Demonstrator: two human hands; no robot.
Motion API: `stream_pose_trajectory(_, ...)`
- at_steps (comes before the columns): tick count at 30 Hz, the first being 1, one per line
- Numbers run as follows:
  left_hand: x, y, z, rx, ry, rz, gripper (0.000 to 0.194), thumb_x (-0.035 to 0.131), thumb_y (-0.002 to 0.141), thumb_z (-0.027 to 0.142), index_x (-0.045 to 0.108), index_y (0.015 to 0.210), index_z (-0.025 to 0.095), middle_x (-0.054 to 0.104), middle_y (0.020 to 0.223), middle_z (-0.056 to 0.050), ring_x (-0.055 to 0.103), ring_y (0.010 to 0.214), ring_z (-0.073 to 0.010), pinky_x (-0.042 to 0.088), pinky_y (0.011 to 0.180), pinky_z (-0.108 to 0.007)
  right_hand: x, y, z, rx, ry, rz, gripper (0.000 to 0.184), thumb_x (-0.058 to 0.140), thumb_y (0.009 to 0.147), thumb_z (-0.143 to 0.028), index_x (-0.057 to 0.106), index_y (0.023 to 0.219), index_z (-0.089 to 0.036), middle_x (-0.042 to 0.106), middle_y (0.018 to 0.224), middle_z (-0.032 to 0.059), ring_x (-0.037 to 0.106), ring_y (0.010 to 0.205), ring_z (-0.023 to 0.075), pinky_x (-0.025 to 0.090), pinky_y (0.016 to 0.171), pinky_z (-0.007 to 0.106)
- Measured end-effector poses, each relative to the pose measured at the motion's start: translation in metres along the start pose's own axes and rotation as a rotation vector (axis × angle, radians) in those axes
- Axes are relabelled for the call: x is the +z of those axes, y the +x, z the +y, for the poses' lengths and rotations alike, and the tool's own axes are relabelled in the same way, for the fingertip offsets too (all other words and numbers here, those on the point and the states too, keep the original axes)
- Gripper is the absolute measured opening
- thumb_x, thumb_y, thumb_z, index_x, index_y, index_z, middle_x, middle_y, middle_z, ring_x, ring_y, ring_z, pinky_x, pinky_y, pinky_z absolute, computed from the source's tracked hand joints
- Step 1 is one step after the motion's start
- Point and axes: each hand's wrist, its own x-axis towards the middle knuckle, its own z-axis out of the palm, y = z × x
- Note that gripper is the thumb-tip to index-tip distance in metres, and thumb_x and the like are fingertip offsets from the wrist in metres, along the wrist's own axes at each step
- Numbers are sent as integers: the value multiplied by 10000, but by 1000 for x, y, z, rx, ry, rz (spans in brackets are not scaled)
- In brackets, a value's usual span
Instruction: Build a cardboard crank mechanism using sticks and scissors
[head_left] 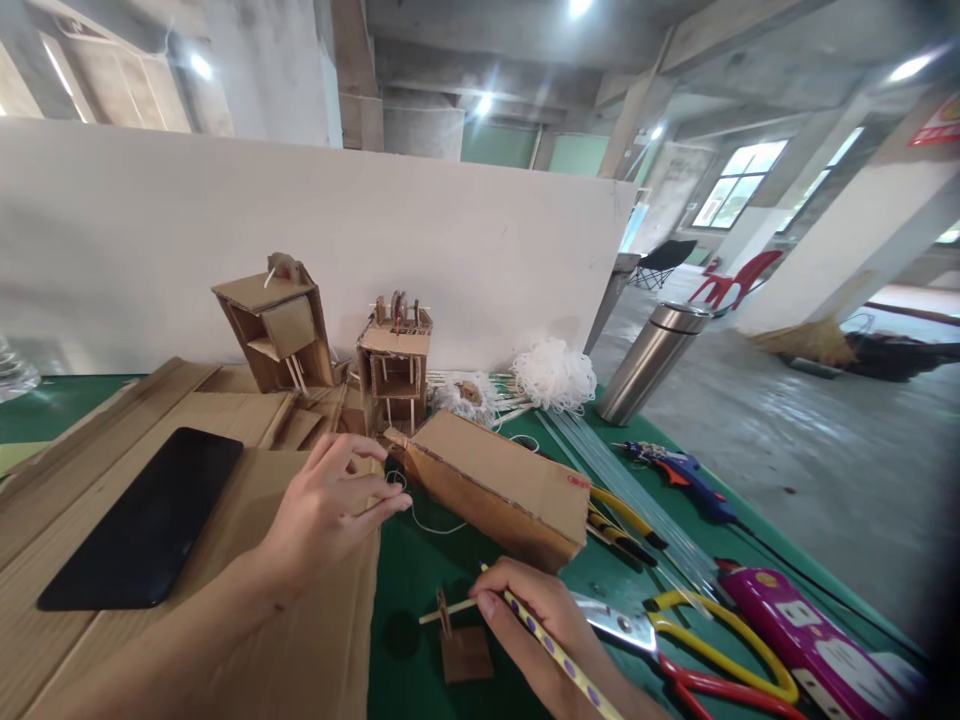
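My left hand (322, 515) is over the cardboard sheet's right edge, thumb and forefinger close together at a thin white string (439, 530), the other fingers curved and apart. The string loops by the fingertips and trails toward a long cardboard box (499, 475). My right hand (544, 625) grips a yellow pencil with purple dots (551, 648), its point tilted up to the left. At that thumb is a thin wooden stick (442, 612), which passes a small upright cardboard piece (444, 608) above a cardboard square (466, 655).
A black phone (142, 520) lies on cardboard sheets at left. Two cardboard models (289, 320) stand behind. Right are a white string bundle (555, 375), clear glue sticks (630, 490), a steel flask (652, 360), scissors-like pliers (705, 640), a blue glue gun (686, 480) and a purple case (806, 635).
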Motion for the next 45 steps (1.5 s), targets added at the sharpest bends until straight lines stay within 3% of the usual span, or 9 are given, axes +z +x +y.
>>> stream_pose_trajectory(3, 6, -3, 1, -49, -82, 18, 235, 655, 878, 338, 744, 703, 210, 581, 1117, -84, 566, 833, -184, 502, 782, -358, 0, 0, 0, 0, 2, 9, 302, 440, 981, -356, 616, 813, -178, 587, 717, 18, 548, 655, 146, 396, 600, 242)
stream_pose_trajectory(9, 7, 4, -14, -317, -188, -25, 250, 595, 888, 422, 782, 848, 260, 648, 922, -40, 624, 783, -172, 502, 676, -261, 0, -1, -2, -23, -7, 5, 308, 433, 985, -362, 613, 818, -175, 575, 705, 14, 542, 642, 142, 395, 593, 239)
stream_pose_trajectory(14, 5, 21, -21, -813, -592, 34, 193, 698, 786, 381, 778, 892, 239, 676, 643, -1, 516, 478, -119, 391, 448, -199, 0, -1, -1, -14, -3, -14, 322, 424, 987, -381, 616, 826, -178, 584, 712, 19, 551, 647, 147, 404, 598, 242)
stream_pose_trajectory(16, 12, 29, -17, -931, -752, 62, 231, 681, 798, 371, 757, 912, 185, 707, 694, -24, 481, 396, -86, 373, 402, -196, 0, -1, -1, -7, -3, -21, 320, 423, 989, -379, 617, 832, -179, 594, 723, 24, 559, 660, 151, 410, 606, 243)
stream_pose_trajectory(21, 34, 40, -6, -1062, -984, 179, 220, 612, 837, 272, 677, 1006, 149, 714, 1023, -108, 618, 528, -88, 444, 440, -179, 0, -1, -1, -21, -2, -15, 305, 433, 984, -363, 614, 821, -180, 587, 718, 21, 555, 659, 151, 407, 607, 242)
stream_pose_trajectory(24, 43, 42, -5, -1101, -1051, 269, 181, 596, 831, 195, 657, 996, 152, 697, 1014, -86, 598, 518, -61, 395, 395, -140, 0, 0, -2, -21, 3, -15, 298, 436, 981, -355, 613, 817, -180, 580, 716, 19, 548, 655, 149, 400, 603, 242)
stream_pose_trajectory(28, 45, 42, -5, -1108, -1119, 291, 210, 589, 833, 128, 657, 1031, 137, 669, 1124, -113, 642, 600, -73, 472, 452, -139, -1, -1, -3, -16, 10, -35, 296, 433, 980, -351, 614, 823, -178, 580, 720, 23, 543, 650, 148, 394, 597, 245)
stream_pose_trajectory(36, 42, 38, 3, -1046, -1122, 256, 530, 540, 840, 29, 502, 1357, 139, 460, 1460, -178, 666, 600, -72, 529, 459, -163, 0, -2, -4, -23, 29, -34, 299, 432, 975, -353, 614, 817, -176, 571, 716, 21, 536, 641, 147, 382, 592, 247)
stream_pose_trajectory(45, 45, 41, 7, -981, -1064, 217, 771, 531, 816, 5, 275, 1509, 226, 341, 1543, -165, 663, 556, -70, 502, 378, -166, 2, 0, -2, -37, 26, -11, 303, 428, 961, -356, 613, 801, -177, 569, 695, 28, 537, 613, 157, 381, 567, 253)
